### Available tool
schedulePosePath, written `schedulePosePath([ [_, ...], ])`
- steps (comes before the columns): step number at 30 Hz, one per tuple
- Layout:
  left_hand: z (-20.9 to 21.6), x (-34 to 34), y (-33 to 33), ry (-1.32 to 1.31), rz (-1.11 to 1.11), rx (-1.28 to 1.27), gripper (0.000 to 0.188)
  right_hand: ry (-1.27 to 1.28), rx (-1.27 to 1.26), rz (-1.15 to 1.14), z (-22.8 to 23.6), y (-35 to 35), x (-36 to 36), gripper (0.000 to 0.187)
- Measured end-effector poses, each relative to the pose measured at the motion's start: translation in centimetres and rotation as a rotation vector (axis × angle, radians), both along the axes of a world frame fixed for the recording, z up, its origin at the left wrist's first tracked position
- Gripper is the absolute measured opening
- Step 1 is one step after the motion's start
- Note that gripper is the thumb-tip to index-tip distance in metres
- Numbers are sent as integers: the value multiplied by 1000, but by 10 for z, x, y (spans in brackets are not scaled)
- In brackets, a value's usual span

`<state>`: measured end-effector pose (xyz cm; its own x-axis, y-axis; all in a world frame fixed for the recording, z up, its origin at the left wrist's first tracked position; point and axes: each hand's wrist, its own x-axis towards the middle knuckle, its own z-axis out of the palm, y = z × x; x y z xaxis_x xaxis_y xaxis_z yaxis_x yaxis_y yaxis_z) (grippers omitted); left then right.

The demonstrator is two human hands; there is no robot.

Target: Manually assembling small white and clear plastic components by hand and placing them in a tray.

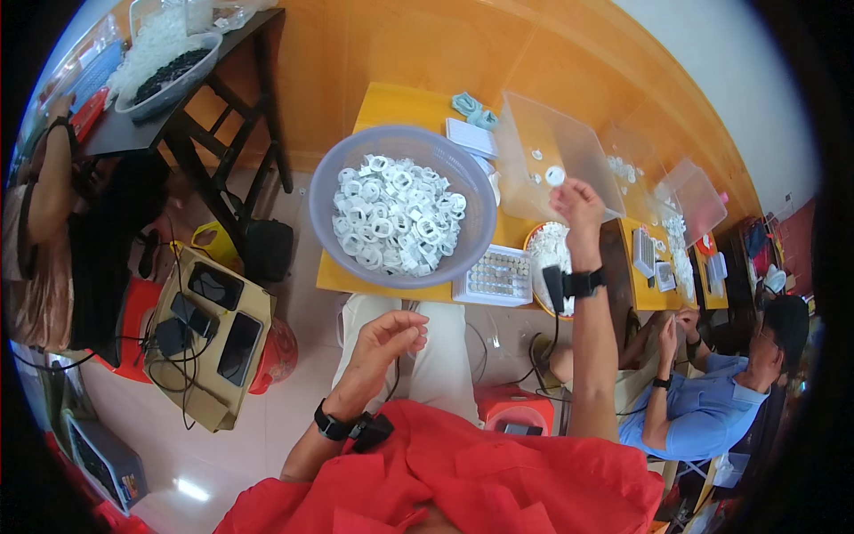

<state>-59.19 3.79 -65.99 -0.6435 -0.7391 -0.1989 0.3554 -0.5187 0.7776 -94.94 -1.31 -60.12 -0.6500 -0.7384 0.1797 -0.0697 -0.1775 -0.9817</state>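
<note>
My right hand [580, 206] is raised over the yellow table [391, 102] with a small white round part [555, 175] pinched at its fingertips, next to a clear plastic bin [569, 147]. My left hand [387, 343] hovers low over my lap, its fingers loosely curled and holding nothing that I can see. A lavender basin [342, 169] full of white ring-shaped parts [396, 214] sits on the table in front of me. Beside it lies a white tray [495, 278] of small pieces.
An orange-rimmed bowl [537, 240] of white parts stands right of the tray. A person in blue sits at my right [712, 400], another person at the left [53, 231]. A cardboard box [209, 334] holds phones and cables on a red stool. More clear bins [694, 196] line the table.
</note>
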Motion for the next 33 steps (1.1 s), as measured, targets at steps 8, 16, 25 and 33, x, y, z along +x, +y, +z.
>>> schedulePosePath([
  [8,-1,8,2,-12,-6,22,17,683,177,278,-9,-16,89,22],
  [16,-2,18,4,-17,45,-19,15,1119,290,494,-24,-32,145,34],
  [25,-5,19,7,-11,48,-25,14,1258,225,488,-22,-32,151,31],
  [33,-8,17,6,-12,63,-36,15,1117,148,449,-8,-13,156,30],
])
